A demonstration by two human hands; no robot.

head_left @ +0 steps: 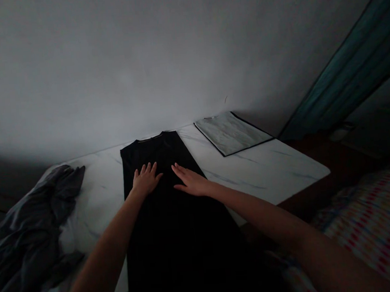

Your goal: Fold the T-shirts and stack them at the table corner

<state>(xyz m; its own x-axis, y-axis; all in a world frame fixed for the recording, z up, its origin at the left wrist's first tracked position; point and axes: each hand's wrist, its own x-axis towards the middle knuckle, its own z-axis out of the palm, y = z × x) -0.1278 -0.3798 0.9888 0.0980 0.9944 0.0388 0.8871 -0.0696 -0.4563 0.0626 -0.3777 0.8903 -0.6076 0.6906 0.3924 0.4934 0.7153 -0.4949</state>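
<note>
A black garment [162, 150], its neckline toward the wall, is spread long and narrow over the white marbled table [250, 177]. Both its side edges look straight, and its near end is lost in the dark at the bottom of the view. On its upper part rests my left hand [146, 179], palm down with fingers spread. Just to the right, my right hand [191, 181] lies flat on the same cloth, fingers stretched out and pointing left. Neither hand grips anything.
A flat grey, dark-edged folded piece [234, 132] lies at the table's back right. Crumpled dark clothes [37, 232] are heaped on the left. A wall [142, 65] stands behind, a teal curtain [352, 59] hangs at right, and checked cloth [374, 222] shows at lower right.
</note>
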